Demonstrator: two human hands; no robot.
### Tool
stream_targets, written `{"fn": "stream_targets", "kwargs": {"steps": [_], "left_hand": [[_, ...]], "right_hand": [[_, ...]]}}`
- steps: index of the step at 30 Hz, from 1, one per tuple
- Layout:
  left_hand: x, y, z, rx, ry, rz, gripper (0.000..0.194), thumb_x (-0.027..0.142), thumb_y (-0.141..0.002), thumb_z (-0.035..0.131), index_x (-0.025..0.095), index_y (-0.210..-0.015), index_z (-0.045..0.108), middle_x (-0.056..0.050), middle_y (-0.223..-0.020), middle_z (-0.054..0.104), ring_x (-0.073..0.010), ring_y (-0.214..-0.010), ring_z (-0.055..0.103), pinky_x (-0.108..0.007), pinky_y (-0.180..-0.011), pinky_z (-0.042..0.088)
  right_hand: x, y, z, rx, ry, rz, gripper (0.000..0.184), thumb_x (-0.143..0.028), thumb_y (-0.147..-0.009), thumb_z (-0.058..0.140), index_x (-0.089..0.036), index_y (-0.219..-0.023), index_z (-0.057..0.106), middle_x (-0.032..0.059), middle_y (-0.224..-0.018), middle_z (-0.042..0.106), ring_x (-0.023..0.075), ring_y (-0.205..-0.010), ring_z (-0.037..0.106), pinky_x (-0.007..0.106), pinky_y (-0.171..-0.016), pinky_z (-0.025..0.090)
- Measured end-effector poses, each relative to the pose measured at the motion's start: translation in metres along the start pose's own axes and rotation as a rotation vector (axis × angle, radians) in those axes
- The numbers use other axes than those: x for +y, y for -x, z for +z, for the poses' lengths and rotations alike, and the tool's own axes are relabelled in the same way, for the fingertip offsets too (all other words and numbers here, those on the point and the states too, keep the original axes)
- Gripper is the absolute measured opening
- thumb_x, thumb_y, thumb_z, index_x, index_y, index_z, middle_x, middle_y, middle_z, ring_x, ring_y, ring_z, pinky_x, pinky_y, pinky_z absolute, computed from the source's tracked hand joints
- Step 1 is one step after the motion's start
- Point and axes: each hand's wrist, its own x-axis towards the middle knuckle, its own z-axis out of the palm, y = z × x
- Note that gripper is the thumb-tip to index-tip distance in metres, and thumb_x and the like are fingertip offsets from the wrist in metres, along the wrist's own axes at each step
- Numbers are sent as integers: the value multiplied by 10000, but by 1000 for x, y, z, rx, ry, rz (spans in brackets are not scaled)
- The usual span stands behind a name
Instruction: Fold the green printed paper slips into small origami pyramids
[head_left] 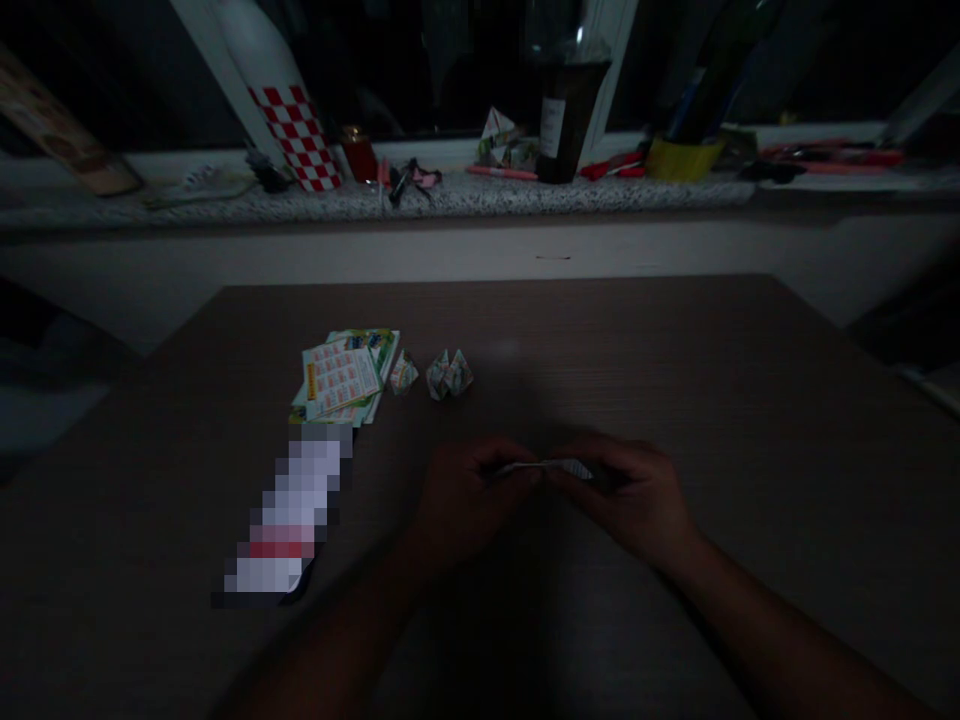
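Observation:
Both hands meet over the middle of the dark wooden table (675, 340). Between the fingertips lies a small piece of folded paper (574, 467), thin and seen nearly edge-on, partly covered by the fingers. My left hand (476, 495) pinches its left side, thumb below and fingers above. On its right side my right hand (630, 490) grips it the same way. Farther back on the table stand small folded paper shapes: a single pointed one (403, 372) and a wider one with two peaks (449, 375).
Left of the paper shapes lies a pile of printed sheets (341, 380). Nearer me is a phone-like object (292, 520) with a blurred-out face. Along the granite windowsill (480, 200) stand a red-and-white checkered bottle (300, 135), a dark bottle (570, 120), a yellow pot (682, 160) and pens.

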Motion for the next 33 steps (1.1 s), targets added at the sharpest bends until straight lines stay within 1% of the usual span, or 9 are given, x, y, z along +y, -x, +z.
{"fn": "stream_targets", "kwargs": {"steps": [3, 8, 13, 17, 21, 25, 28, 31, 33], "left_hand": [[-1, 0, 0, 8, -2, -13, 91, 253, -747, 707, 172, -786, 720, -1, -721, 711, -145, -698, 638, -218, -627, 458], [-3, -3, -1, -55, 115, -55, 193, 312, -773, 696, 193, -923, 724, -9, -819, 743, -165, -765, 664, -239, -682, 485], [-2, -3, -3, -62, 88, 13, 151, 294, -827, 639, 191, -870, 741, -6, -769, 739, -149, -737, 663, -222, -670, 474], [-3, -3, -4, -57, 111, -24, 166, 315, -825, 641, 176, -850, 727, -12, -755, 733, -143, -718, 663, -214, -649, 474], [-4, -5, -4, -88, 139, -57, 194, 336, -838, 621, 168, -883, 708, -21, -768, 731, -149, -726, 672, -224, -656, 488], [-4, -6, -2, -62, 160, -62, 178, 308, -845, 605, 154, -831, 694, -19, -725, 721, -140, -689, 672, -221, -652, 494], [-5, -5, 1, -57, 201, -79, 195, 318, -842, 606, 158, -935, 667, -25, -782, 731, -153, -724, 681, -237, -673, 506], [-6, -3, 1, -47, 77, 3, 303, 328, -802, 657, 195, -1074, 645, -30, -935, 730, -172, -837, 672, -251, -727, 499], [-6, -3, 1, -65, -96, 96, 293, 338, -782, 679, 211, -1046, 672, -20, -960, 720, -173, -858, 654, -248, -738, 474]], "right_hand": [[-2, -1, 0, 8, -8, 49, 106, -186, -725, 740, -202, -829, 729, 16, -711, 739, 153, -593, 678, 233, -535, 536], [-1, -3, -1, 6, -95, 159, 58, -173, -718, 740, -191, -773, 735, 1, -649, 736, 137, -543, 671, 199, -486, 520], [1, -4, 0, 30, -214, 246, 71, -171, -716, 733, -189, -785, 735, -2, -657, 741, 131, -542, 671, 195, -480, 524], [2, -3, 1, 23, -244, 322, 57, -210, -746, 712, -182, -784, 743, 8, -641, 736, 126, -538, 663, 194, -480, 515], [3, -1, 0, -12, -285, 350, 81, -250, -746, 722, -187, -787, 752, 22, -662, 744, 131, -558, 669, 202, -499, 515], [5, -1, 2, -2, -324, 385, 89, -260, -742, 723, -191, -793, 748, 29, -690, 747, 139, -582, 673, 215, -521, 521], [5, -2, 3, 36, -344, 407, 110, -261, -747, 711, -191, -828, 738, 23, -696, 742, 131, -594, 669, 211, -538, 520], [4, -3, 3, 79, -341, 444, 148, -277, -724, 726, -180, -836, 732, 27, -708, 735, 131, -594, 661, 213, -540, 518], [4, -3, 3, 90, -346, 478, 180, -301, -716, 731, -173, -843, 728, 29, -693, 726, 134, -578, 652, 217, -526, 513]]}}
